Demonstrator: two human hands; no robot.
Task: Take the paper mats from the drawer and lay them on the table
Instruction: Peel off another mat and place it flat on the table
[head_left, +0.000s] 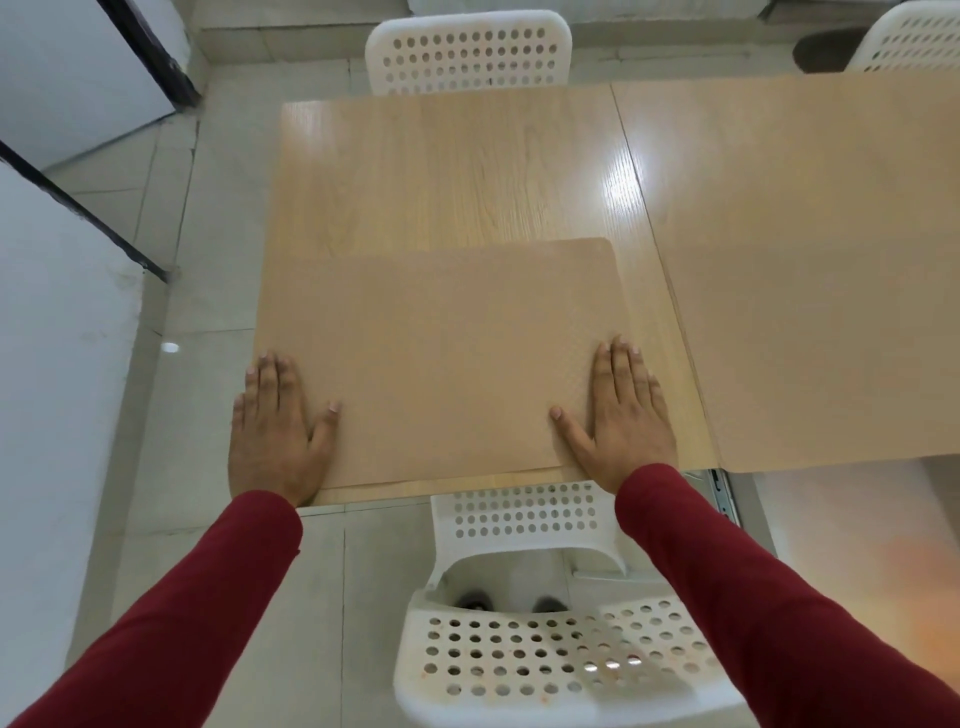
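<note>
A tan paper mat (441, 364) lies flat on the near half of the light wooden table (441, 171). My left hand (278, 426) rests palm down on the mat's near left corner, fingers spread and partly over the table's left edge. My right hand (621, 415) presses flat on the mat's near right corner. Neither hand grips anything. No drawer front shows, only a metal slide rail (722, 491) under the right table's near edge.
A second wooden table (805, 260) adjoins on the right. One white perforated chair (540, 623) stands right below me, another (467, 52) at the far side, a third (914, 41) at top right. Grey tiled floor and white panels are on the left.
</note>
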